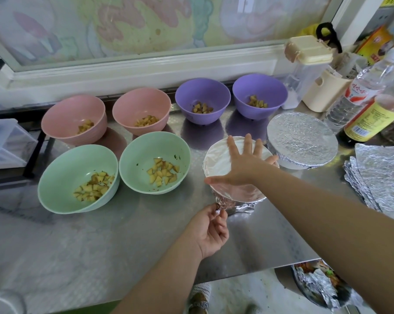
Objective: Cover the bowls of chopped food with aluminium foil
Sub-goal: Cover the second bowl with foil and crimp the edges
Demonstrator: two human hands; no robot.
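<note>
Two pink bowls (62,118), two purple bowls (191,91), two mint-green bowls (62,168); crinkled silver foil (302,139); yellowish chopped food (162,173).

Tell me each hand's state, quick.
Left hand: pinching the foil edge at the bowl's near side.
Right hand: open, pressed flat on the foil-covered bowl.

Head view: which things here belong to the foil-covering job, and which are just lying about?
In the job: foil on the near bowl, left hand pinching it, right hand flat on it, finished foil-covered bowl, six open bowls, spare foil sheets.

Lying about: bottles, cream holder, clear box, lidded jar.
</note>
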